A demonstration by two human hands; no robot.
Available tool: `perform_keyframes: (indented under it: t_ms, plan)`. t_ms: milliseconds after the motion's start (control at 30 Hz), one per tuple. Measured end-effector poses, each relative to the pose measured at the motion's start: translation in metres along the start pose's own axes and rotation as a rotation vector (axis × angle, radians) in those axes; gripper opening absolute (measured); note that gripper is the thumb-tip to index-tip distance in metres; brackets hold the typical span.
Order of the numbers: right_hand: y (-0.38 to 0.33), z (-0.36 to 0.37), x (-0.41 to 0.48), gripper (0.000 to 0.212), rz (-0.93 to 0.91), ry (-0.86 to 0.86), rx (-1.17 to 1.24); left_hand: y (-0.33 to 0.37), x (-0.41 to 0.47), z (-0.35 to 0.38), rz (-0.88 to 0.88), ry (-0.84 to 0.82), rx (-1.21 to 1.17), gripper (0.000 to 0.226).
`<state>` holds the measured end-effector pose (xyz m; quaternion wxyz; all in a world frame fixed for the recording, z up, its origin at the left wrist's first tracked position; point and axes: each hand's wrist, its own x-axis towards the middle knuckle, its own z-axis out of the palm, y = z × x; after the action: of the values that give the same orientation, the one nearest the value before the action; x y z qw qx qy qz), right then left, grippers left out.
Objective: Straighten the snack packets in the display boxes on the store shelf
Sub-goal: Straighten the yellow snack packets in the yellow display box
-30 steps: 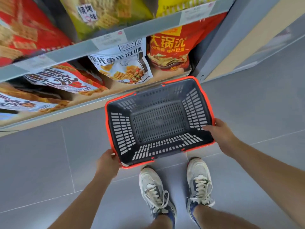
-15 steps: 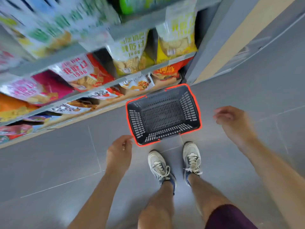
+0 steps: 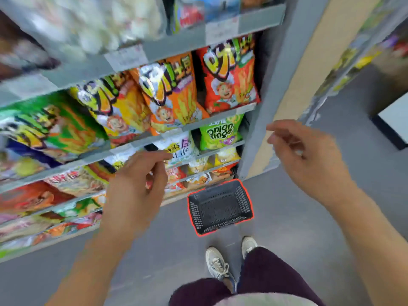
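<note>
Snack packets fill the grey shelves ahead. A red packet (image 3: 229,76), an orange packet (image 3: 172,91) and a yellow one (image 3: 119,107) lean in a row on one shelf, with a green onion rings packet (image 3: 218,132) on the shelf below. My left hand (image 3: 136,191) hangs in front of the lower shelves, fingers loosely curled, holding nothing. My right hand (image 3: 309,160) is raised in the air right of the shelf's end post (image 3: 276,85), relaxed and empty. Neither hand touches a packet.
A dark plastic basket with a red rim (image 3: 247,195) stands on the grey floor against the shelf base, in front of my shoes (image 3: 217,265). Another shelving unit and a dark-edged stand (image 3: 390,127) lie to the right across the aisle.
Both hands let go of the basket, which stays on the floor. I have straightened up, the view rose to higher shelves, and both hands lifted toward the packets.
</note>
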<state>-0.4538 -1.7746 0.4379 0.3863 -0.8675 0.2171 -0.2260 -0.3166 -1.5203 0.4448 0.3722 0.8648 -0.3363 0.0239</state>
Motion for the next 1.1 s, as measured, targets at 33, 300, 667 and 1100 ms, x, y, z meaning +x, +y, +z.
perform_keyframes:
  t_ms: [33, 300, 667, 1100]
  plan:
    - [-0.020, -0.010, 0.007, 0.025, -0.051, 0.032, 0.030, 0.013, 0.012, -0.018, 0.059, 0.040, 0.011, 0.021]
    - [-0.122, -0.063, 0.084, 0.028, -0.401, 0.246, 0.124, 0.089, 0.098, -0.112, 0.432, 0.311, 0.143, 0.022]
    - [-0.201, -0.126, 0.194, 0.040, -0.633, 0.314, 0.086, 0.167, 0.199, -0.156, 0.555, 0.440, 0.367, 0.022]
    - [-0.246, -0.144, 0.322, 0.061, -0.498, 0.264, -0.116, 0.219, 0.304, -0.173, 0.588, 0.425, 0.742, 0.032]
